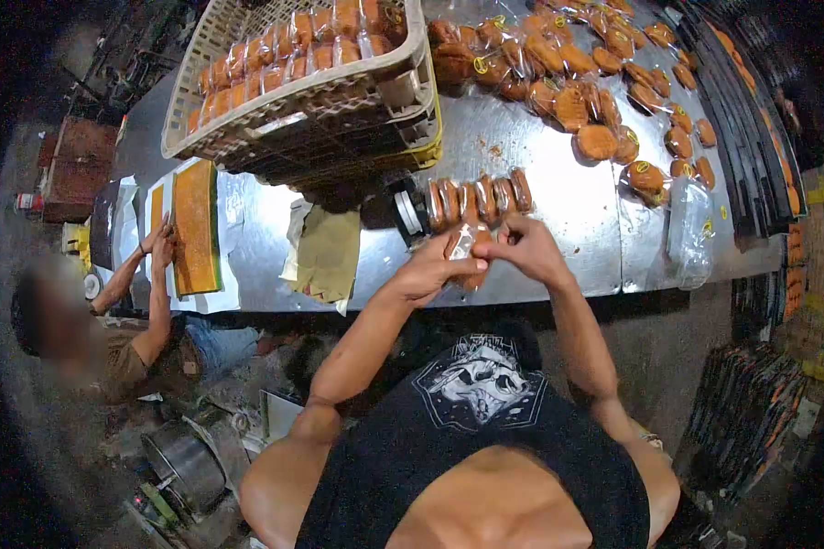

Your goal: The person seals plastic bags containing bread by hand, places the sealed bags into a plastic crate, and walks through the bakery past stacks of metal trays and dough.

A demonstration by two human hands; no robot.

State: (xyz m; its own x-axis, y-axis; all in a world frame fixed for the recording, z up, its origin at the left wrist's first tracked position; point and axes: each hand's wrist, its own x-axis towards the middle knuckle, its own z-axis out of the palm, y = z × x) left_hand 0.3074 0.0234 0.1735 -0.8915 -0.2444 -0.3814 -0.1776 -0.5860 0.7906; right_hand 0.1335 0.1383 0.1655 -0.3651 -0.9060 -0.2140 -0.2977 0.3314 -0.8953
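Near the front edge of the metal table, my left hand (433, 273) is closed round a clear-wrapped brown pastry (468, 243). My right hand (528, 252) is at the pastry's right side, its thumb on the wrapper and its fingers curled; whether it pinches the plastic is too small to tell. Just beyond my hands stands a row of several wrapped pastries (487, 196). A tape roll on a dark dispenser (406, 212) stands at the row's left end.
A beige crate (293, 123) of wrapped pastries is stacked at the back. Loose wrapped pastries (572, 108) lie back right, near clear bags (689, 229) and black trays (719, 110). At left, a co-worker's hands (160, 240) touch an orange slab (195, 220). Brownish paper (325, 252) lies between us.
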